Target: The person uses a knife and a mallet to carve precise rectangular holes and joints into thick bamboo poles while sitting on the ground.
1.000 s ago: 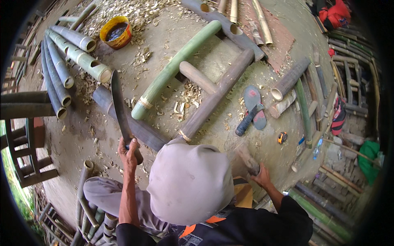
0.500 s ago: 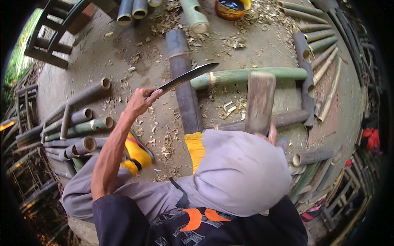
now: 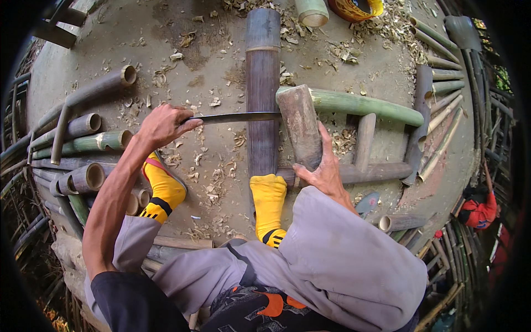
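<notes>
The left hand [image 3: 161,124] is closed in a full fist around the handle of a long dark blade [image 3: 238,117], which lies flat and crosswise with its edge resting on the dark bamboo pole [image 3: 262,88]. Held this way, the blade sits square to the pole's grain, apparently so a blow can drive it in. The right hand [image 3: 323,169] is wrapped around the lower end of a thick wooden mallet [image 3: 300,124], fingers curled about it, the club tilted with its blunt head just above the blade's far end.

The dark bamboo pole lies lengthwise on the ground straight ahead of the person, its near end pinned under the right yellow sock [image 3: 269,202]; that foot appears to keep it from rolling. The left yellow sock [image 3: 161,188] is planted well to the side.

Materials: the pole is smooth, brown-purple, with a pale node ring near its top. The mallet is rough, grey, round-sectioned wood. A green bamboo pole [image 3: 368,105] lies crosswise behind it. Pale chips and shavings [image 3: 213,191] litter the hard earth floor [image 3: 204,66]. Cut hollow bamboo tubes [image 3: 83,144] are stacked at left; a yellow bucket [image 3: 357,8] stands at the top edge.
</notes>
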The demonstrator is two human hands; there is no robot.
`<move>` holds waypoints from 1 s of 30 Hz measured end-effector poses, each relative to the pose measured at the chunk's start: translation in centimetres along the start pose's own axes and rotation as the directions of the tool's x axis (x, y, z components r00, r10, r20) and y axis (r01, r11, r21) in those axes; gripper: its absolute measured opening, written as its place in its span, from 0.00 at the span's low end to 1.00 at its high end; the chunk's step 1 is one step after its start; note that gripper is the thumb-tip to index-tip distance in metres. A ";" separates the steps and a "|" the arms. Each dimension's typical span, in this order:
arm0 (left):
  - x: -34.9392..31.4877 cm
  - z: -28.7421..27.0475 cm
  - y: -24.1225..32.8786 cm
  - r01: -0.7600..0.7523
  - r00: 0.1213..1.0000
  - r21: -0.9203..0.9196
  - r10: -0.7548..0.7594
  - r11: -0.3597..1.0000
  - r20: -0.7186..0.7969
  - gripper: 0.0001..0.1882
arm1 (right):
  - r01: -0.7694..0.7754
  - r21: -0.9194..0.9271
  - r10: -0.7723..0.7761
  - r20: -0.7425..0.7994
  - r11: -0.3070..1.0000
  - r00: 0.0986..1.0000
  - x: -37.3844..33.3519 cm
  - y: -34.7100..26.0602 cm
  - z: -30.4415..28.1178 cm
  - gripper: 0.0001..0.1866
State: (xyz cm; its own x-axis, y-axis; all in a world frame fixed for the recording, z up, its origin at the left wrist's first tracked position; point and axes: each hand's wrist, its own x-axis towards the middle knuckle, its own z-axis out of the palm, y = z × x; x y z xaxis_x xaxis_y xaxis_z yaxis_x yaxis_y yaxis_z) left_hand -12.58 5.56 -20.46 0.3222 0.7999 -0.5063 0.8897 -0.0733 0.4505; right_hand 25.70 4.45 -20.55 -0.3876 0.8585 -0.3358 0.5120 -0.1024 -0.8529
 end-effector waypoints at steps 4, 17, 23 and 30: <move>0.4 0.6 -1.3 0.003 1.000 -0.032 -0.004 0.999 -0.016 0.24 | -0.005 -0.053 0.006 0.029 0.999 1.000 0.6 -0.2 0.4 0.53; 1.0 1.3 -2.3 -0.052 0.998 -0.024 0.051 0.998 -0.029 0.23 | 0.050 -0.206 -0.037 0.067 0.977 0.997 1.1 -0.8 -0.2 0.53; 1.4 1.4 -3.1 -0.020 0.999 0.012 0.020 1.000 0.043 0.23 | 0.073 -0.109 -0.067 0.057 0.991 0.996 5.0 -8.2 -4.8 0.60; 1.6 1.3 -3.0 -0.040 0.999 0.012 0.040 0.999 0.014 0.24 | 0.321 -0.121 -0.343 -0.336 0.939 0.877 7.9 -9.9 -1.8 0.56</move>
State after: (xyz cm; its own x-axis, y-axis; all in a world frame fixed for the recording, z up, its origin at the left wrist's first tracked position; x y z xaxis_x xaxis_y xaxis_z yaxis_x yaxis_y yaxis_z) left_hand -14.33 6.30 -23.53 0.3622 0.7879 -0.4980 0.8798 -0.1124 0.4619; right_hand 18.99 13.14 -14.04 -0.2577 0.9571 0.1326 0.4492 0.2402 -0.8605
